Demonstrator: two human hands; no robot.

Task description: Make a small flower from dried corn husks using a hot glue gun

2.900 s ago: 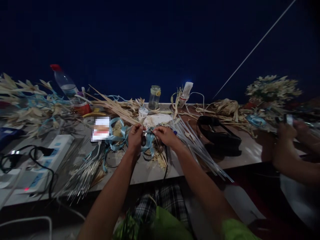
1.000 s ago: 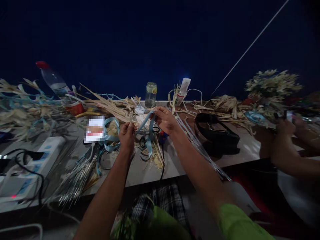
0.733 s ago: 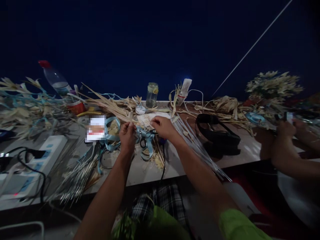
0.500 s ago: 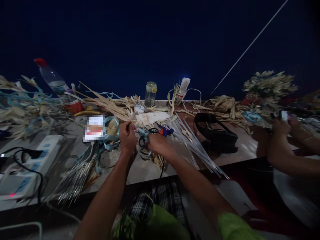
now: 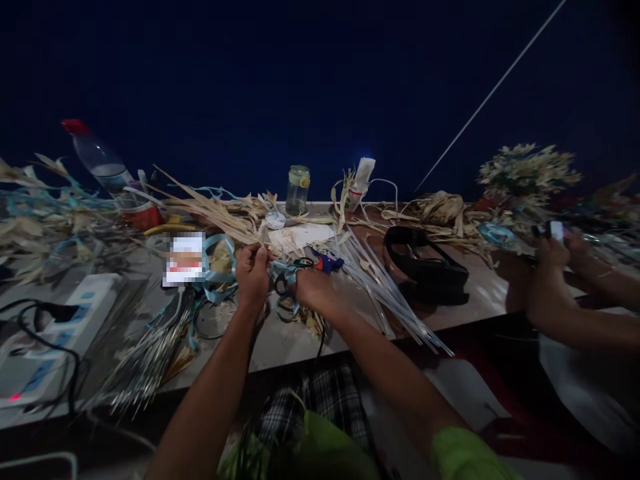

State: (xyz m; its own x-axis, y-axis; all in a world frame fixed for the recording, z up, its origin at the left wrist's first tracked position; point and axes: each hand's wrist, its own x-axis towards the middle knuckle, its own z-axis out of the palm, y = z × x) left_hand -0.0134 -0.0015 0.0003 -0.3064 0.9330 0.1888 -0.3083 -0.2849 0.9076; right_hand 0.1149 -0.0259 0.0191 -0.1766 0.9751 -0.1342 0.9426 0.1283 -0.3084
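My left hand [image 5: 253, 268] is closed in a pinch above the table; what sits between its fingertips is too small to make out, though a pale bit of husk shows just above them. A light blue ribbon [image 5: 281, 265] stretches across the gap to my right hand [image 5: 314, 288], whose fingers are closed at its end. Black scissor handles [image 5: 281, 283] lie close by the right fingers. Just beyond that hand is a blue glue gun [image 5: 329, 261] with a small red light. More blue ribbon [image 5: 220, 275] loops left of my left hand.
Bundled wires [image 5: 155, 357] and a power strip [image 5: 75, 333] lie left. Clear glue sticks [image 5: 395, 300] and a black strapped headset [image 5: 430, 270] are right. Dried husks [image 5: 210, 210], a jar [image 5: 298, 190] and a tilted bottle [image 5: 103, 160] line the back. Another person's hands [image 5: 555, 257] hold a phone-like object.
The whole view has shifted slightly, so things appear a little further left. Both hands stay in nearly the same place and remain closed.
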